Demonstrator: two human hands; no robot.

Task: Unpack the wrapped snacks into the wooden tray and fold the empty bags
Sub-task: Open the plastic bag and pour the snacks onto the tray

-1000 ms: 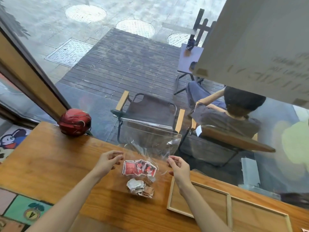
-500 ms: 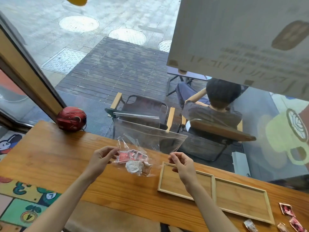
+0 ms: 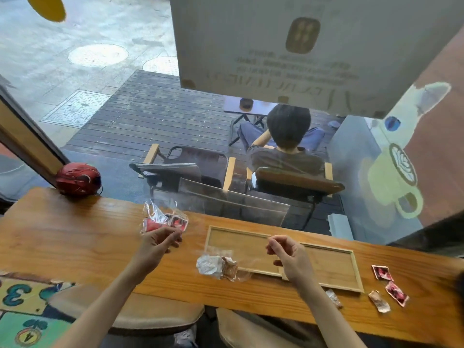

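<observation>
My left hand (image 3: 160, 243) pinches a crinkled corner of the clear bag (image 3: 226, 204), with red wrapped snacks (image 3: 175, 222) still inside at that corner. My right hand (image 3: 288, 254) is pinched above the wooden tray (image 3: 238, 230), apparently on the bag's other, faintly visible corner. A white and a brown wrapped snack (image 3: 216, 267) lie in thin clear plastic on the counter, overlapping the front edge of the tray's left compartment. Both tray compartments are bare wood.
Several loose wrapped snacks (image 3: 388, 287) lie on the wooden counter (image 3: 75, 234) to the right of the tray. A red helmet (image 3: 77, 178) sits at the back left. A window runs along the counter's far edge. Padded stools (image 3: 150, 315) stand below the near edge.
The view has swung right and both hands moved right with the bag. The white and brown snacks dropped out onto the counter by the tray. The red snacks stayed at my left hand.
</observation>
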